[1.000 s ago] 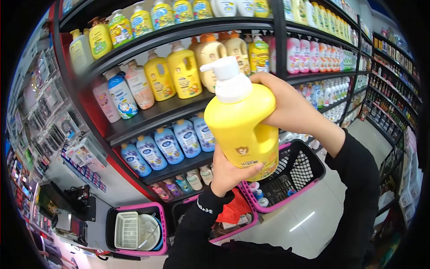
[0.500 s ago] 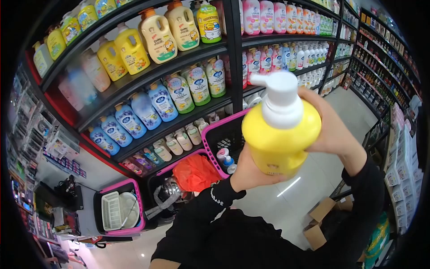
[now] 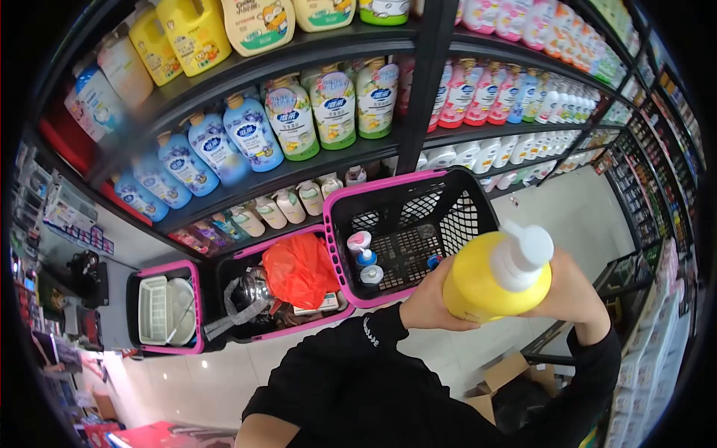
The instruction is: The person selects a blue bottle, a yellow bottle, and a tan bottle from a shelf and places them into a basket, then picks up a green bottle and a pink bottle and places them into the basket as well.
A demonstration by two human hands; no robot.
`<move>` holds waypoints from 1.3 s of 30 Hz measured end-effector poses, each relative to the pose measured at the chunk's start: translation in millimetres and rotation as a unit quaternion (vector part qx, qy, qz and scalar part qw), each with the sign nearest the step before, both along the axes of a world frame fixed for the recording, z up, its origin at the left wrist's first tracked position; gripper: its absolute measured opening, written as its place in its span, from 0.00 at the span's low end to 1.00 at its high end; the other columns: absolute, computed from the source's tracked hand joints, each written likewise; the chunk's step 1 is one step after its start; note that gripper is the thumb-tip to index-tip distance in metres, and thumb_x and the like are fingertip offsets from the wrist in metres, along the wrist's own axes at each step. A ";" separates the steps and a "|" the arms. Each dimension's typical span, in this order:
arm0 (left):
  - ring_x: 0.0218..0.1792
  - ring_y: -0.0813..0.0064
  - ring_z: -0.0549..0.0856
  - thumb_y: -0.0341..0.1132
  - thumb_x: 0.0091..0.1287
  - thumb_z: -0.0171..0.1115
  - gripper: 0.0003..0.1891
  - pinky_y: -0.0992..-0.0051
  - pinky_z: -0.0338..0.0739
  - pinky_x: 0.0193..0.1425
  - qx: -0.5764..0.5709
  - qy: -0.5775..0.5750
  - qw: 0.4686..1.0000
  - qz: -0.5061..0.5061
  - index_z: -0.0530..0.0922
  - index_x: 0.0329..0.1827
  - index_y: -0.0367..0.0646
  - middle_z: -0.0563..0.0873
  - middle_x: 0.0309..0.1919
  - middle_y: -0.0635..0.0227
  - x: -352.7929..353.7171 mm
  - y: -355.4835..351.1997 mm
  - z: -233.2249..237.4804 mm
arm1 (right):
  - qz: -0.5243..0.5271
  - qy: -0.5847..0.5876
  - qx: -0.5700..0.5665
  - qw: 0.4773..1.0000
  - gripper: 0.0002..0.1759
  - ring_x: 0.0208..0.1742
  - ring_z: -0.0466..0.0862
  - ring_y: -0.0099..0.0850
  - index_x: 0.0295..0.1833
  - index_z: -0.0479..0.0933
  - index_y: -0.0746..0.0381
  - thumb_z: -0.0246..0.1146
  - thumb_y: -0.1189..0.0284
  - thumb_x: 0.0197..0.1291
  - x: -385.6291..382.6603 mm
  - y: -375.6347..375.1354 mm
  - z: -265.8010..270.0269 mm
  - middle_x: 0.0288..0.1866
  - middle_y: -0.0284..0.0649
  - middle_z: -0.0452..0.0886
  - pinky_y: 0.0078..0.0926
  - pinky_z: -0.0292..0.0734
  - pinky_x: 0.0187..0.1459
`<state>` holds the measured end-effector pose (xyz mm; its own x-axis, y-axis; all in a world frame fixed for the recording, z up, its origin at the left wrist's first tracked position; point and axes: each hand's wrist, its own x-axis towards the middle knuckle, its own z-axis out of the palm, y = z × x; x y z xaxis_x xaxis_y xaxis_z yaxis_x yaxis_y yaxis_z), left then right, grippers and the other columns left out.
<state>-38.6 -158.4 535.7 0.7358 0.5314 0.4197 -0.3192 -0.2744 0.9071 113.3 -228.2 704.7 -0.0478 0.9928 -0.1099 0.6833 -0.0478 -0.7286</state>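
A yellow pump bottle (image 3: 482, 280) with a white pump head is held upright between both hands. My left hand (image 3: 432, 301) wraps its lower left side, while my right hand (image 3: 571, 295) grips the right side, its fingers partly hidden behind the bottle. Just beyond the left hand stands a black basket with a pink rim (image 3: 340, 246). Inside it are several pump-topped bottles, among them one with a blue collar (image 3: 366, 257) and a small blue-capped item (image 3: 434, 261).
Shelves ahead carry rows of blue bottles (image 3: 252, 133) and green-based bottles (image 3: 333, 108). A second basket holds a red plastic bag (image 3: 299, 270); a third holds a white rack (image 3: 154, 310). An open cardboard box (image 3: 505, 371) lies on the floor at lower right.
The bottle has moved lower and to the right in view, both hands still around it. My view has shifted, and more of the black basket's inside shows.
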 end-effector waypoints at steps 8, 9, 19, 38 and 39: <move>0.50 0.64 0.75 0.37 0.34 0.75 0.44 0.70 0.69 0.54 -0.025 0.009 0.999 0.039 0.61 0.57 0.42 0.73 0.50 0.61 22.2 72.7 -38.1 | 0.167 0.342 -0.333 0.863 0.41 0.43 0.75 0.23 0.51 0.69 0.67 0.77 0.66 0.25 77.1 117.9 -68.5 0.42 0.36 0.77 0.21 0.68 0.47; 0.50 0.63 0.75 0.38 0.35 0.75 0.43 0.70 0.70 0.53 -0.034 0.026 0.998 0.036 0.62 0.57 0.42 0.73 0.49 0.62 22.2 79.3 -43.2 | 0.154 0.357 -0.370 0.844 0.39 0.42 0.74 0.20 0.49 0.70 0.68 0.76 0.66 0.25 82.8 128.1 -81.3 0.40 0.34 0.77 0.20 0.69 0.46; 0.56 0.62 0.71 0.39 0.40 0.73 0.41 0.69 0.64 0.61 -0.087 0.172 0.981 0.035 0.63 0.59 0.41 0.69 0.56 0.59 22.2 119.9 -118.4 | 0.173 0.245 -0.333 0.894 0.36 0.44 0.74 0.25 0.48 0.69 0.66 0.74 0.65 0.30 69.6 174.1 -167.0 0.43 0.38 0.76 0.22 0.67 0.49; 0.49 0.69 0.77 0.57 0.65 0.39 0.27 0.68 0.70 0.55 -0.828 -0.255 0.495 0.059 0.68 0.54 0.43 0.77 0.49 0.64 84.2 103.5 -270.4 | 0.304 0.136 -0.356 0.873 0.32 0.47 0.76 0.34 0.51 0.68 0.65 0.71 0.66 0.39 88.7 238.9 -338.7 0.46 0.42 0.75 0.27 0.69 0.49; 0.48 0.68 0.77 0.57 0.65 0.41 0.27 0.68 0.70 0.55 -0.832 -0.275 0.477 0.065 0.69 0.53 0.43 0.77 0.48 0.64 85.9 106.3 -271.0 | 0.308 0.164 -0.338 0.874 0.32 0.46 0.76 0.30 0.51 0.67 0.65 0.71 0.68 0.40 91.5 237.3 -354.7 0.45 0.39 0.75 0.25 0.70 0.47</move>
<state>47.3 -52.0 264.7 0.6734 0.4914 -0.5523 -0.7128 0.6297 -0.3088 204.9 9.1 350.0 -0.6891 0.4824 -0.5408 0.4899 -0.2399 -0.8381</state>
